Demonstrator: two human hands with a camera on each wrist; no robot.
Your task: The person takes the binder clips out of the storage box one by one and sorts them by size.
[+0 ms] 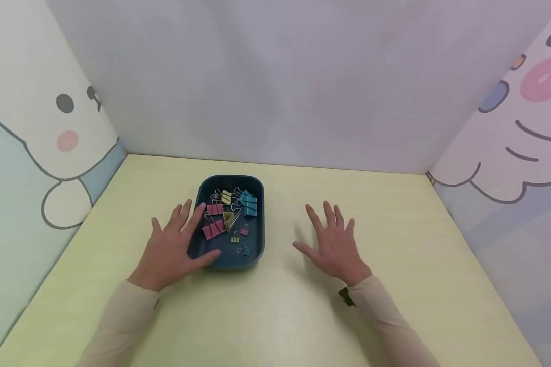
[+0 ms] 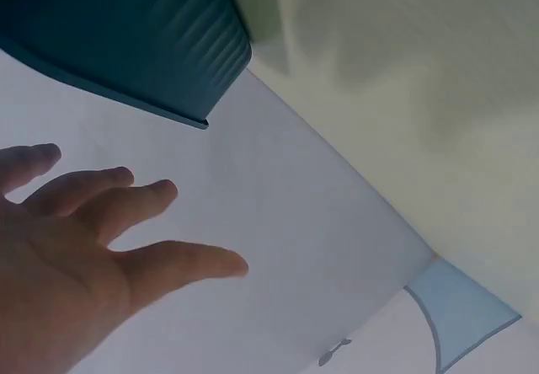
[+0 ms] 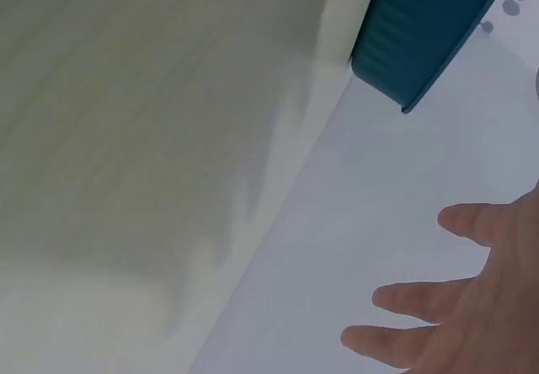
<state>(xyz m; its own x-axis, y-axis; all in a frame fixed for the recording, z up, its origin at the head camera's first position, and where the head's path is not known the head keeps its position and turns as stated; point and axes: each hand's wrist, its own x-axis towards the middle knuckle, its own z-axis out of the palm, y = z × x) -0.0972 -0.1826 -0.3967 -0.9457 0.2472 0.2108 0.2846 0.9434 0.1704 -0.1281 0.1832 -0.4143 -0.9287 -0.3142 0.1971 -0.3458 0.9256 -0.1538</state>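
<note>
A dark blue tray [image 1: 254,257] on the table holds several binder clips. Large pink clips [image 1: 214,229] lie at its left, large blue clips [image 1: 249,203] at the upper right, and yellow clips [image 1: 226,197] between them. Small pink [image 1: 244,231], yellow [image 1: 235,238] and blue clips [image 1: 244,251] sit toward the near end. My left hand [image 1: 172,252], fingers spread, overlaps the tray's left edge in the head view and holds nothing. To the tray's right, my right hand [image 1: 337,247] hovers over the table with fingers spread, also holding nothing.
The pale yellow table [image 1: 275,316] meets a plain light wall [image 1: 275,81] at the back. Side walls with cartoon drawings stand at left [image 1: 27,168] and right [image 1: 523,153]. In the right wrist view, the tray's ribbed side [image 3: 421,37] shows at the top.
</note>
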